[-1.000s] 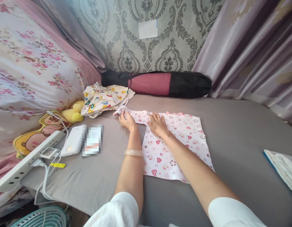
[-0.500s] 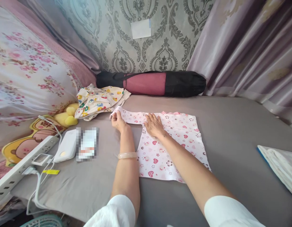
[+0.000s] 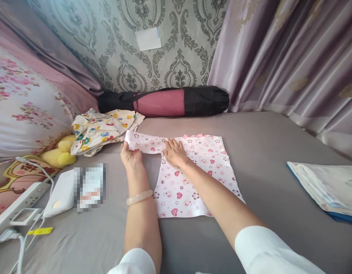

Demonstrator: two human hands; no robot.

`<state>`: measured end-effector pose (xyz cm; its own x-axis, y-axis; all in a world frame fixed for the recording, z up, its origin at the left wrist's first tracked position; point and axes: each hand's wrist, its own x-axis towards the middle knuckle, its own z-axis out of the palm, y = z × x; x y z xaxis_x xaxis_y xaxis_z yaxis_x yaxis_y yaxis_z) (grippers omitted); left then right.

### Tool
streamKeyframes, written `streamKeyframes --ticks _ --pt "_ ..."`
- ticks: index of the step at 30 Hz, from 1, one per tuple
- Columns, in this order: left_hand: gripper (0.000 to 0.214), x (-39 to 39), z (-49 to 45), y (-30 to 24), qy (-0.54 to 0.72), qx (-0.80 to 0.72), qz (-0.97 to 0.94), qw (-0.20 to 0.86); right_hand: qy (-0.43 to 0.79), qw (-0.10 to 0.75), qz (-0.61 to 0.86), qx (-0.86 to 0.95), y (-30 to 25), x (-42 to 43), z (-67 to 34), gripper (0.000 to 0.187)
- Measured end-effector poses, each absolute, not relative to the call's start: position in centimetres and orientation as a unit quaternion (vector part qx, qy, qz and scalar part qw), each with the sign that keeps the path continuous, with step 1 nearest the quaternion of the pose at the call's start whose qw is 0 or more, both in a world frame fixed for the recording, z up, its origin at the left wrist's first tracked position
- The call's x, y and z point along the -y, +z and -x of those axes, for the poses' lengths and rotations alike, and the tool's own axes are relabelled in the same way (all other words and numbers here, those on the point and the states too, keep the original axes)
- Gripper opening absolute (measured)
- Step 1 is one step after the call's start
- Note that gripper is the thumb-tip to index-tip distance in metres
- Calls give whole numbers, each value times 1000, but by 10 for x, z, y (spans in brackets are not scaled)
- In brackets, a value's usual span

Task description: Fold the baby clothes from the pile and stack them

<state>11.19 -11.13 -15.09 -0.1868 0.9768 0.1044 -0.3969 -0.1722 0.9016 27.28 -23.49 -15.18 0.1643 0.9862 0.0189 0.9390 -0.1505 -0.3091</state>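
Note:
A pale pink child's shirt point(image 3: 190, 186) with hearts and flowers lies folded over on the grey sheet, one sleeve point(image 3: 147, 144) stretched out to the left. Pink frilly trim peeks out along its far edge. My left hand point(image 3: 131, 156) grips the sleeve at its cuff end, with the fingers partly hidden under the cloth. Flat on the shirt where the sleeve meets the body rests my right hand point(image 3: 175, 153), fingers extended and holding nothing.
Beyond the shirt lie a crumpled patterned garment point(image 3: 104, 127) and a black and maroon rolled bag point(image 3: 161, 102). To the left are a power strip point(image 3: 20, 207), a white power bank point(image 3: 61, 194) and a blurred phone point(image 3: 91, 186). Folded cloth point(image 3: 327, 186) lies at right.
My left hand has turned at the cuff, and the sleeve's end now lies flatter and straighter. The right hand stays pressed on the shirt. The view has swung slightly right.

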Motion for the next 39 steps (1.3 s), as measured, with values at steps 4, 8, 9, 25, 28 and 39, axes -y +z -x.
streamKeyframes --ticks 4,8,9,25,28,39 --pt "33 116 -112 -136 709 -367 -288 530 106 111 758 634 -144 235 -271 63" --pt "30 128 -113 -114 720 -309 -271 559 127 91 766 623 -140 234 -270 64" --pt "27 132 -114 -108 719 -285 -269 574 124 90 767 623 -140 233 -270 64" --pt "35 188 -166 -51 656 -180 -399 615 114 54 795 593 -121 220 -260 70" --pt "39 190 -171 -52 644 -171 -406 625 119 62 793 594 -122 220 -260 70" --pt "49 195 -189 -59 600 -184 -412 661 276 448 697 487 -131 240 -322 46"
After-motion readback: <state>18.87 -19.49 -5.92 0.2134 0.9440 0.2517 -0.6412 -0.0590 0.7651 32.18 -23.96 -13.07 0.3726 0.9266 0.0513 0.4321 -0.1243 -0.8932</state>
